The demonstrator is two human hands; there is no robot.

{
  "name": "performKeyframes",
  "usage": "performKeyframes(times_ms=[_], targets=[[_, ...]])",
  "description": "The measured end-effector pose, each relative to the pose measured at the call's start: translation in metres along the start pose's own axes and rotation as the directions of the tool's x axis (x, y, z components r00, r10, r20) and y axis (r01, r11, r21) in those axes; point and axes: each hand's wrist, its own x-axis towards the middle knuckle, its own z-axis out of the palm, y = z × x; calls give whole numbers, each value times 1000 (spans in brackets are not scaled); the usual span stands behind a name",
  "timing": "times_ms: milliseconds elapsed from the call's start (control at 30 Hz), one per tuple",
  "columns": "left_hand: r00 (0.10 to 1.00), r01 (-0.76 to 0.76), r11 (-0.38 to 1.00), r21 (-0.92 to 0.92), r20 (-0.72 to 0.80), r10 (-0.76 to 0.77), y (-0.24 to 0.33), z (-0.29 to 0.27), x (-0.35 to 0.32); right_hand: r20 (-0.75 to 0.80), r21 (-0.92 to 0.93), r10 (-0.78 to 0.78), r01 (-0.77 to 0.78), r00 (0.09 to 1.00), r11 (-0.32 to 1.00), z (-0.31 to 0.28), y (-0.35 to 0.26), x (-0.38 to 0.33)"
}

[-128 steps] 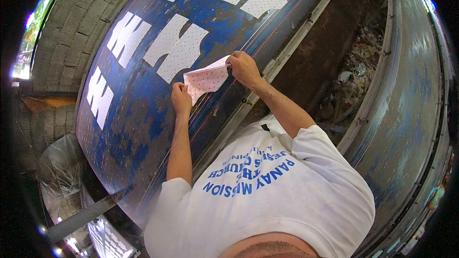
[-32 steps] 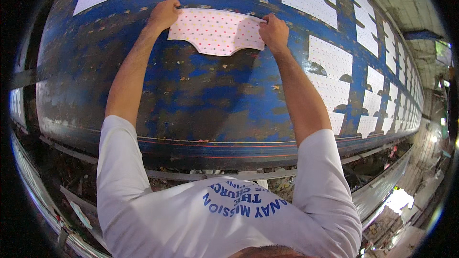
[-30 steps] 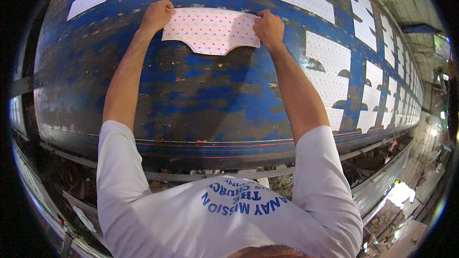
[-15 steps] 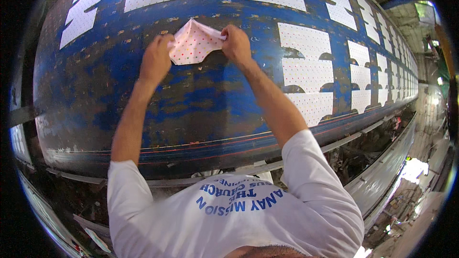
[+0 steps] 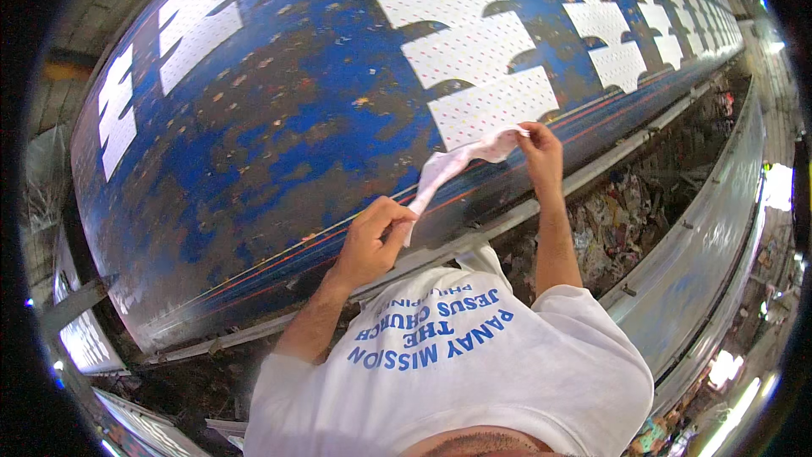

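Note:
A white cut fabric piece with coloured dots [image 5: 457,162] is stretched, in a narrow bunched strip, between my two hands near the front edge of the long blue table [image 5: 279,152]. My left hand [image 5: 374,235] pinches its lower left end. At the upper right end, the fingers of my right hand [image 5: 541,151] are closed on a corner. Just beyond the strip lies a flat dotted fabric panel [image 5: 495,101] with curved cut-outs, and the strip overlaps its near edge in the picture.
More dotted panels lie flat on the table, such as one at the left [image 5: 199,25] and one at the right [image 5: 613,51]. A rail [image 5: 592,173] runs along the near edge. Scraps [image 5: 605,224] lie below, beside another long surface [image 5: 685,245].
Both hands have come back from over the table toward my body, bringing the fabric piece along. It was spread wide between them and now hangs as a narrow strip. My view has turned right.

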Motion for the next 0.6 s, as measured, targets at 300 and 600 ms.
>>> performKeyframes(times_ms=[300, 600], targets=[[976, 154, 936, 318, -194, -95, -41, 98, 133, -137, -270, -176, 134, 975, 953, -121, 22, 98], [837, 516, 687, 511, -470, -280, -96, 110, 200, 292, -701, -334, 438, 896, 563, -80, 45, 194]])
